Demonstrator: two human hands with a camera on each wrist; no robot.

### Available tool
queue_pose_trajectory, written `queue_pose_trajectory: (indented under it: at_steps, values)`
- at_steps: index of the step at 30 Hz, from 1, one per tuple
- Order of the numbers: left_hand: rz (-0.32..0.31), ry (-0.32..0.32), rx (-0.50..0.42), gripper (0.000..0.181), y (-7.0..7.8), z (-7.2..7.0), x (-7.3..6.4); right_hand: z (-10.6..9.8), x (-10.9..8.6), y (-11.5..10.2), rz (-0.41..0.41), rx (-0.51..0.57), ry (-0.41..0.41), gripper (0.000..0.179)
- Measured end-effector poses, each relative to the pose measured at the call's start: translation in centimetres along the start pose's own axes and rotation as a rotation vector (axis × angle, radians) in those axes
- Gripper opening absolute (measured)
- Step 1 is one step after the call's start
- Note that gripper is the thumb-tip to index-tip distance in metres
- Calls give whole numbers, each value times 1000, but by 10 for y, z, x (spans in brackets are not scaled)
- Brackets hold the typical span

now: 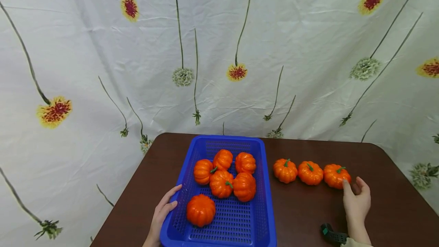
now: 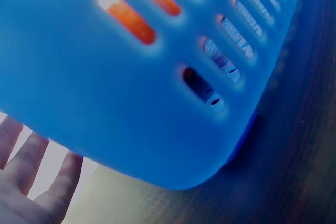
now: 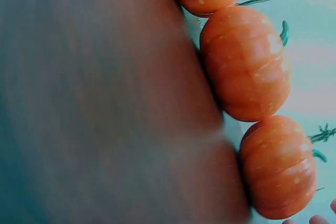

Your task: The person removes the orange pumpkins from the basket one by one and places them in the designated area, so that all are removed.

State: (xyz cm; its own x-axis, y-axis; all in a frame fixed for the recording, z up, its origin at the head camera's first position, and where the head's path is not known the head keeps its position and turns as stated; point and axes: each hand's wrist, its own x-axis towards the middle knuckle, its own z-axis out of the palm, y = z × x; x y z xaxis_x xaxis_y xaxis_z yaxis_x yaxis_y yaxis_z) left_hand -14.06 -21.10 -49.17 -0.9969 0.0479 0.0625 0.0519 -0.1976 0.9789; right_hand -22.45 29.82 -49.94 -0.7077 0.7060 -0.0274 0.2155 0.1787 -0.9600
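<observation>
A blue plastic basket (image 1: pixel 219 239) holds several small orange pumpkins (image 1: pixel 201 210). My left hand (image 1: pixel 161 212) rests against the basket's left rim; the left wrist view shows its fingers (image 2: pixel 65 182) extended along the outer wall. Right of the basket, three more pumpkins stand in a row: a left one (image 1: pixel 285 170), a middle one (image 1: pixel 310 173) and a right one (image 1: pixel 337 176). Beside the right pumpkin is my right hand (image 1: pixel 357 201), its thumb at the pumpkin's edge and the fingers loosely bent. In the right wrist view only fingertips (image 3: pixel 319 220) show, below the nearest pumpkin (image 3: pixel 278 167).
The basket and the row stand on a dark brown table (image 1: pixel 295 216) with rounded far corners. A white cloth with printed flowers (image 1: pixel 212 102) hangs behind it. A dark band (image 1: pixel 332 234) is on the right wrist.
</observation>
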Motion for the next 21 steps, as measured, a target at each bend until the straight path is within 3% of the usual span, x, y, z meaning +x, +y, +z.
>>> queue_pose_trajectory:
  at_steps: [7,13,21]
  values:
    - [-6,2,1,46,0,0,1,-4,-3,-9,-28,46,-1,62]
    - [7,-5,2,45,0,-1,0,-5,-10,-25,-112,45,-20,61]
    - [8,0,5,45,-1,-1,-1,-1,-32,-57,-158,32,-144,60]
